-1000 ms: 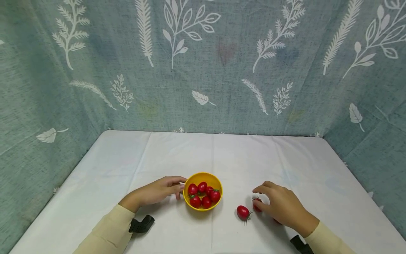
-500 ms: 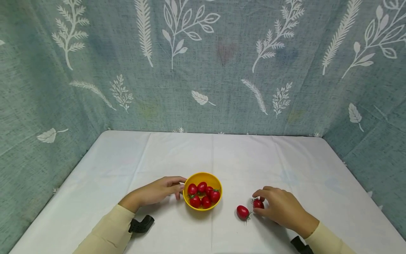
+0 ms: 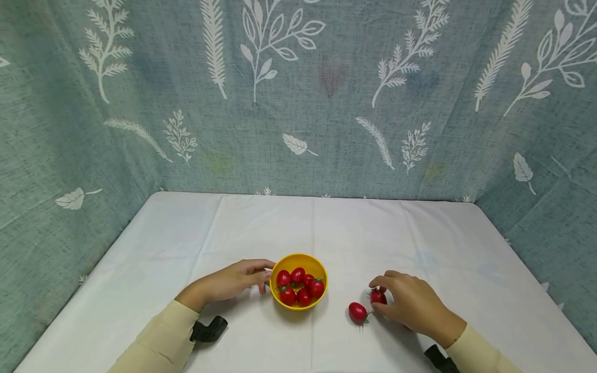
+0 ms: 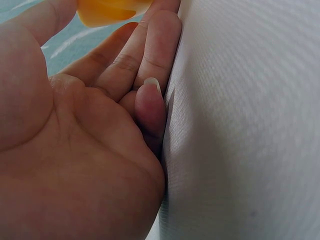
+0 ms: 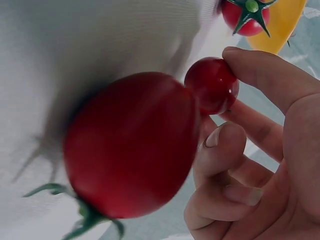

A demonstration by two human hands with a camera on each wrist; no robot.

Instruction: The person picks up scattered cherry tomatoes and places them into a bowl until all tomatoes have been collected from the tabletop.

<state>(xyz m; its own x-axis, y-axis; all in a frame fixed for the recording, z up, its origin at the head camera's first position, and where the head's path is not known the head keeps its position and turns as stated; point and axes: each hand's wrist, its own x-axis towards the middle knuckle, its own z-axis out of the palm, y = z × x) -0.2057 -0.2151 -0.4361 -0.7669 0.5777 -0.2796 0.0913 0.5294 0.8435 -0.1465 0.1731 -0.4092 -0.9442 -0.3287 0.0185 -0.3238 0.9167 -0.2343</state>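
A yellow bowl (image 3: 299, 307) with several cherry tomatoes (image 3: 287, 296) in it stands on the white-covered table. My left hand (image 3: 233, 281) rests at the bowl's left side, thumb and extended fingers touching its wall; in the left wrist view the little finger is bent in. To the right, my right hand (image 3: 415, 303) pinches a cherry tomato (image 5: 212, 85) between thumb and fingertips, at or just above the cloth. One loose cherry tomato (image 3: 357, 313) lies between that hand and the bowl. Another tomato (image 5: 132, 145), large in the right wrist view, is mostly hidden under the right hand in the head view.
White cloth (image 3: 261, 223) covers the table, with light creases. Green-grey curtains (image 3: 298, 166) with leaf prints enclose its back and sides. A black wrist-camera mount (image 3: 209, 329) sits below the left wrist, another mount (image 3: 440, 358) below the right.
My right hand has closed thumb and fingers onto the cherry tomato and shifted it slightly left. The left hand, bowl and loose tomato have stayed in place.
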